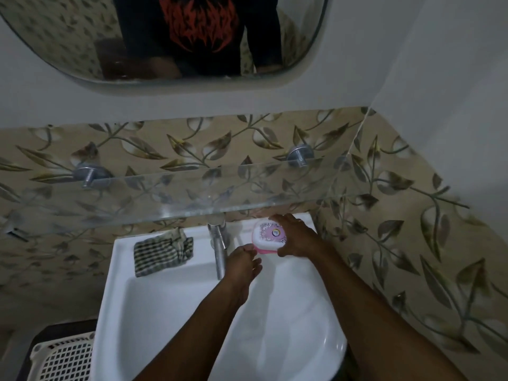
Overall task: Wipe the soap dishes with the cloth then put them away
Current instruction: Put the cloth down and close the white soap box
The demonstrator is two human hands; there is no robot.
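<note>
A pink and white soap dish (268,235) with a patterned lid sits on the back right ledge of the white sink (165,312). My right hand (295,237) wraps around its right side, fingers at the far edge and thumb at the near edge. My left hand (243,261) touches the dish's near left corner with its fingertips. A green and white checked cloth (162,251) lies crumpled on the sink's back left ledge, apart from both hands.
A chrome tap (218,243) stands at the middle of the sink's back ledge, just left of my left hand. A glass shelf (165,193) on two metal brackets hangs above the sink. A white mesh basket (63,358) sits at the lower left. A mirror (165,37) hangs above.
</note>
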